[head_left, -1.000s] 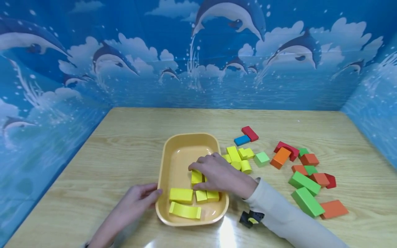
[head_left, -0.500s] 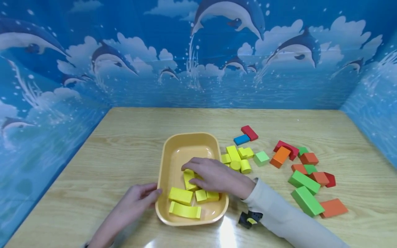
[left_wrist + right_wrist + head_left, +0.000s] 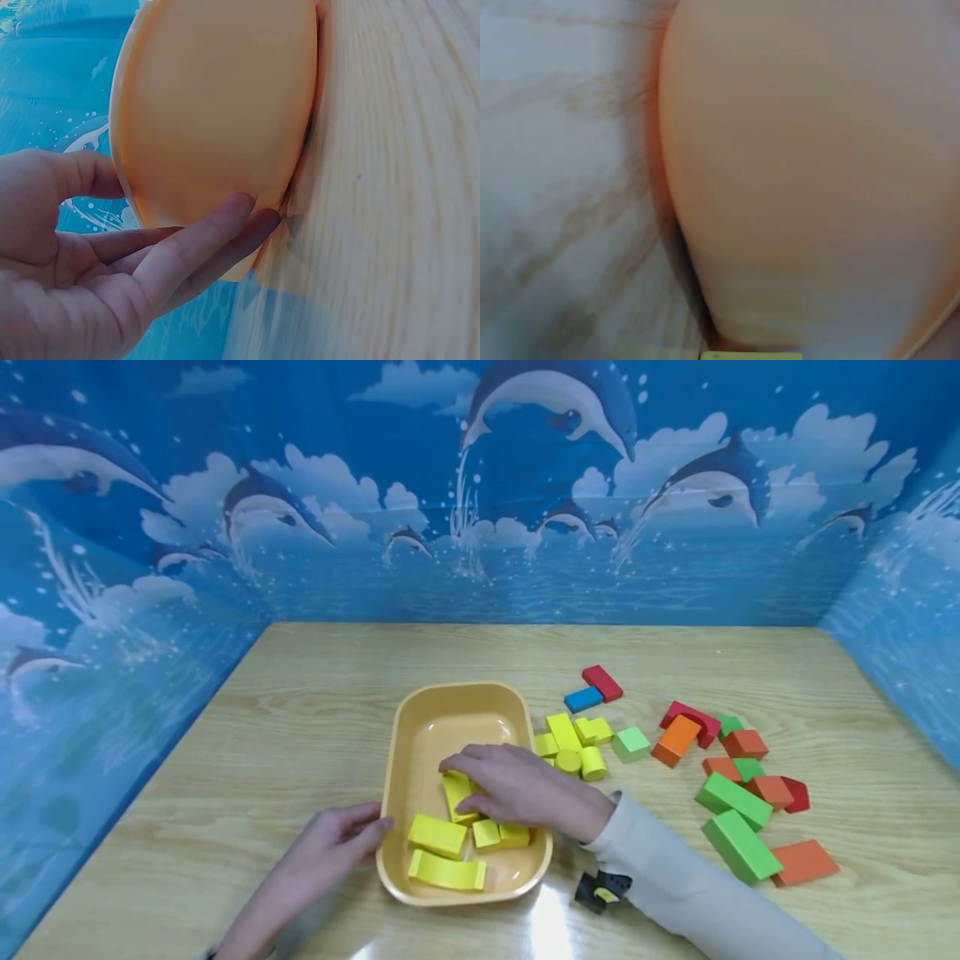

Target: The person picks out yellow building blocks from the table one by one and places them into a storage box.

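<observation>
A pale orange plastic tray point(image 3: 441, 720) rests on the wooden table. My left hand point(image 3: 330, 849) holds its left side, the thumb at the rim and the fingers along the outer wall point(image 3: 217, 112). Over the tray's right rim reaches my right hand point(image 3: 517, 787), its fingers and thumb on a yellow rectangular block point(image 3: 456, 793) inside. Nearer me in the tray lie another yellow rectangular block point(image 3: 437, 835), a curved yellow block point(image 3: 447, 869) and small yellow cubes point(image 3: 486, 834). Whatever is under the right palm is hidden. The right wrist view mostly shows the tray's outer wall point(image 3: 802, 150).
Right of the tray are several yellow blocks point(image 3: 564, 732), a light green cube point(image 3: 632, 744), a blue block point(image 3: 583, 699) and a red block point(image 3: 602, 682). Farther right lie several green point(image 3: 742, 847), orange point(image 3: 677, 740) and red blocks. A dolphin-printed backdrop point(image 3: 480, 568) borders the table.
My right hand has moved slightly left in the tray, shifting the yellow block left and turning it. The rectangular block nearer me has tilted a little. My left hand stays at the rim.
</observation>
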The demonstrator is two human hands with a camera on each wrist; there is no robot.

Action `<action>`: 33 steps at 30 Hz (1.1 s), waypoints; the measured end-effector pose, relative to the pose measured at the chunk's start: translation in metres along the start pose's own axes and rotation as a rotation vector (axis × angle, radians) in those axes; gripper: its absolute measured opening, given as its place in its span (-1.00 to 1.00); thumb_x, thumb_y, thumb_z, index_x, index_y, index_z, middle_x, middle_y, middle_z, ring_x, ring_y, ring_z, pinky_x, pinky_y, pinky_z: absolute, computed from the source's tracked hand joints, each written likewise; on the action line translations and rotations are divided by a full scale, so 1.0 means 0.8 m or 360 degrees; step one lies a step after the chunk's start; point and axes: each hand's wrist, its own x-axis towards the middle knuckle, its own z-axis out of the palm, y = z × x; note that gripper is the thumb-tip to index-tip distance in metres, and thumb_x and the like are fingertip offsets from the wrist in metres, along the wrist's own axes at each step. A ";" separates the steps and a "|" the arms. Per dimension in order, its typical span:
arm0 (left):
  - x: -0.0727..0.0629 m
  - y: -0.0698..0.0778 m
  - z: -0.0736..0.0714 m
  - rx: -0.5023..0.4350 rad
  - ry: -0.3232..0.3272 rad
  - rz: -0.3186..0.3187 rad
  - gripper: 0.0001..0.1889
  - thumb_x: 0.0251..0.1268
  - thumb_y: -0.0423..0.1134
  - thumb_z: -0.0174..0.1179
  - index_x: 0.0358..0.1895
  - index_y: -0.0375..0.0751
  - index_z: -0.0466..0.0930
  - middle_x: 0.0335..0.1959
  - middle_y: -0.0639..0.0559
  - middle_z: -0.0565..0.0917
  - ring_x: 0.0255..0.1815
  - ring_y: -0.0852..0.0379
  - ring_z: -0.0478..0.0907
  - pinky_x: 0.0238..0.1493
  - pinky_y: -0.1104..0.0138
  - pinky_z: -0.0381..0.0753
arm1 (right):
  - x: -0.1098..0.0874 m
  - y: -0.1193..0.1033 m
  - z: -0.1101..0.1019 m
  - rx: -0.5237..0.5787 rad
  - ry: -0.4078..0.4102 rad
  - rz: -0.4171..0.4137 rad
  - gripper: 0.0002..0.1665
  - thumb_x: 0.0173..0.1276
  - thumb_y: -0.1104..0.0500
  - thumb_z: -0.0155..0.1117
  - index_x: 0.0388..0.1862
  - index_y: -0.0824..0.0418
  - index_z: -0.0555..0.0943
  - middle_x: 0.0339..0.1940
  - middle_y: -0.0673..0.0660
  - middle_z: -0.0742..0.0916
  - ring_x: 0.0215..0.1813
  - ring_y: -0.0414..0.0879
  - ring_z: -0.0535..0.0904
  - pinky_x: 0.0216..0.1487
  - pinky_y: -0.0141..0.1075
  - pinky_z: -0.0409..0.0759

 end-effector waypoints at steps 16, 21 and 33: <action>0.007 0.002 0.002 0.0011 -0.0120 0.0133 -0.53 0.43 -0.28 0.06 0.21 -0.65 0.35 0.08 -0.44 0.57 -0.01 -0.12 0.64 -0.15 0.26 0.72 | -0.061 0.055 -0.054 -0.0127 0.0615 -0.0083 -0.54 0.18 0.57 0.21 0.04 0.26 0.60 -0.01 0.15 0.68 0.04 0.04 0.58 0.04 -0.13 0.65; 0.006 -0.001 0.002 0.0017 -0.0123 0.0134 -0.55 0.43 -0.29 0.06 0.18 -0.66 0.37 0.05 -0.44 0.58 -0.04 -0.11 0.65 -0.16 0.25 0.73 | -0.095 0.084 -0.061 -0.0075 0.0365 0.0202 -0.60 0.24 0.43 0.31 0.07 0.25 0.60 -0.01 0.14 0.68 -0.01 0.01 0.60 -0.06 -0.14 0.70; 0.003 -0.009 -0.005 -0.0004 -0.0134 0.0126 -0.52 0.45 -0.29 0.03 0.20 -0.70 0.31 0.07 -0.47 0.56 0.00 -0.13 0.63 -0.14 0.23 0.72 | -0.117 0.095 -0.041 -0.0062 0.0062 0.0467 -0.52 0.22 0.34 0.36 0.15 0.15 0.57 0.10 0.15 0.65 0.14 0.11 0.53 0.11 0.02 0.60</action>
